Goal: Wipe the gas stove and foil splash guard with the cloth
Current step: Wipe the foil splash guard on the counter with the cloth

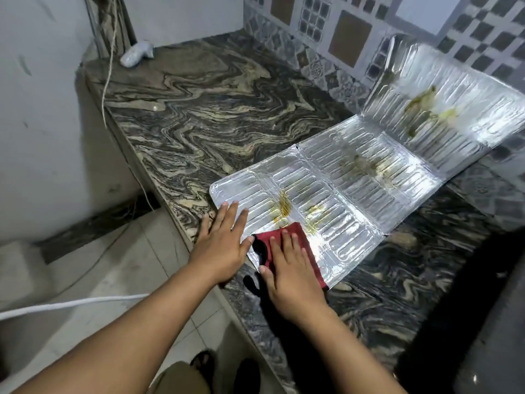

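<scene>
The foil splash guard [355, 177] lies unfolded on the marble counter [199, 109], far panel propped vs the tiled wall; it's thin, light, dents easily, so pin it flat near its edge. Your left hand [224, 240] does that, fingers spread. Your right hand [292, 268] presses the red cloth [301, 237] (soft, grippy) flat-palmed, fingers extended, just short of the yellow stains [284, 209].

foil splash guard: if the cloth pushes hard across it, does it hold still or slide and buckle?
Probably slides if not pinned: the foil splash guard looks thin and light on polished counter, and the left hand lies flat on its corner. Likely flexes at the creases, since the far panel already stands up. The right hand pressing the cloth may dent the ribs.
</scene>
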